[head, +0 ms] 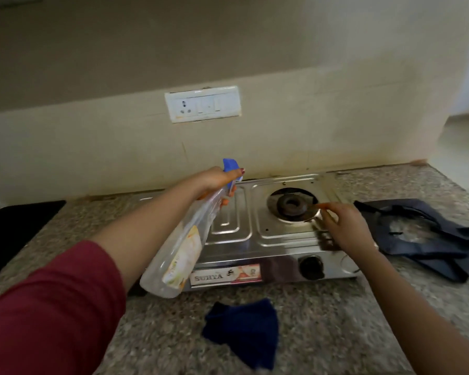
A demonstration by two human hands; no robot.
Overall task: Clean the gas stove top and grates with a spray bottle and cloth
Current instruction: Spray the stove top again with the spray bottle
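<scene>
The left grip [217, 182] was closed round the neck of the clear plastic spray bottle [184, 247]. The fingers were wrapped just under its blue trigger head [231, 169], and the body slanted back towards the red sleeve [52, 307]. The bottle looked mostly clear, so it was probably light and easy to swing. It was smooth plastic, though, so the neck was the sound place to hold it, with one finger free for the trigger.

Over to the right grip [347, 226]: it hovered at the near right edge of the dark round burner ring [291, 204] with bent fingers. Blur hid whether they pinched anything, so I could not tell.

Below both sat the shiny steel gas stove [282, 239], its top bare of a grate on this side. What looked like the dark metal grate [428, 234] lay on the speckled stone desk [336, 320] just right of the stove. It would be stiff, likely heavy and greasy, and best lifted by its outer frame.

The dark blue cloth [244, 331] lay crumpled on the desk in front of the stove, soft and limp, one to bunch in the palm. A white wall socket [203, 104] sat behind, and spray was best kept off it.
</scene>
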